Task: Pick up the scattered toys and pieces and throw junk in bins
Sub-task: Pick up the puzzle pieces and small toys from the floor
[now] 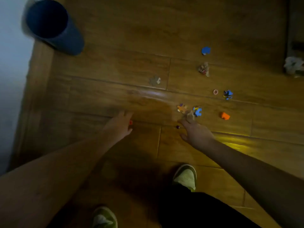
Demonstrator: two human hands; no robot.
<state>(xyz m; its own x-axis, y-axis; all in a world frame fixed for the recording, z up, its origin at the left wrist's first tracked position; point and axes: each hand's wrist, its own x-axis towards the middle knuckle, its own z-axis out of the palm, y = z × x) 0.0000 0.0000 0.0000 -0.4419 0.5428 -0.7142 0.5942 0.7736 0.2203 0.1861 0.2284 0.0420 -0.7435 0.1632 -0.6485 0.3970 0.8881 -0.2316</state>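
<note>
Puzzle pieces and small toys lie scattered on the wooden floor (115,71). My right hand (195,130) reaches down with its fingertips at a tan puzzle piece (190,115), beside a blue piece (198,111) and an orange piece (181,108); the blur hides whether it grips the tan piece. My left hand (119,125) hangs with fingers apart next to a small red piece (131,122). An orange block (225,116), a pink ring (215,92), a blue toy (228,94), a blue puzzle piece (206,50) and a brownish piece (154,80) lie farther off.
A dark blue bin (54,27) stands at the far left by a pale wall (9,79). Crumpled white paper (293,65) lies at the right edge near dark furniture. A small figure (204,69) lies mid-right. My two green shoes (185,176) stand below.
</note>
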